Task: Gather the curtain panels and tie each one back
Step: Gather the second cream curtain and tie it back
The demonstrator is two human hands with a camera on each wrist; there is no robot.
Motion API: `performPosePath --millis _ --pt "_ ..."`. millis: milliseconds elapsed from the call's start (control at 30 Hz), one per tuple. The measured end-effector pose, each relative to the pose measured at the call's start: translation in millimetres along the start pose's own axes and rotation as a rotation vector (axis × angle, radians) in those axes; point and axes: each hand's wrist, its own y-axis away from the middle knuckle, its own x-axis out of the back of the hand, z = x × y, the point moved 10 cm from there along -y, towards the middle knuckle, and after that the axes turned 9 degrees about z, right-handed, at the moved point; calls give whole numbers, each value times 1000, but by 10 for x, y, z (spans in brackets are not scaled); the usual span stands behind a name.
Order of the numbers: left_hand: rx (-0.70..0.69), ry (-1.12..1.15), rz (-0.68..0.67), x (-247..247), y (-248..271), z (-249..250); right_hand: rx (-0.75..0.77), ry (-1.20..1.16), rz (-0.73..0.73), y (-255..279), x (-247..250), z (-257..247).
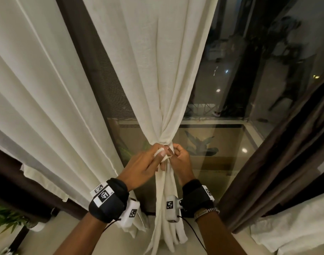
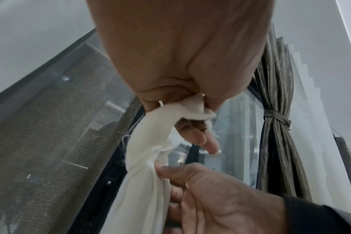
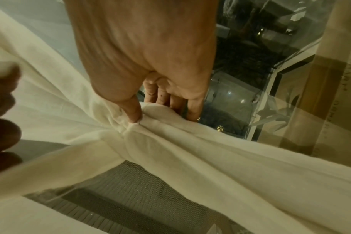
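A cream sheer curtain panel (image 1: 157,70) hangs in front of the window and is gathered into a narrow bunch (image 1: 165,142) at hand height. A cream fabric tie strip (image 2: 170,114) wraps this bunch. My left hand (image 1: 162,153) pinches the frayed end of the strip between thumb and curled fingers. My right hand (image 1: 173,150) grips the bunch just to the right; its thumb (image 3: 133,114) presses at the wrap and its fingers curl behind the cloth. Below the hands the gathered panel (image 1: 166,208) falls straight to the floor.
A second cream panel (image 1: 47,89) hangs loose at left. A dark brown curtain (image 1: 286,153) hangs at right, tied back with a band (image 2: 276,117). Behind are the window glass (image 1: 249,80), a mesh screen (image 1: 111,80) and a dark frame. A green plant (image 1: 6,218) stands at lower left.
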Motion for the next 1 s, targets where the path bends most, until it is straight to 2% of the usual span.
performPosePath --millis 67,133,233,367,467,833,1000 --pt "-40 -77 84 16 -4 -13 -23 -44 -5 -15 -15 19" --pt "-17 -177 182 21 -14 -85 -5 -28 23 -20 4 16" --pt "129 -234 261 9 -35 -226 66 35 98 -8 55 -17" --pt "313 -184 403 125 -66 -362 122 106 152 17 52 3" --pt "402 -144 442 152 -111 -446 148 148 164 50 43 5" --pt "503 -251 373 60 -268 -524 281 236 202 227 40 -219" --pt "429 -259 200 -156 -256 -360 287 304 144 164 32 -177"
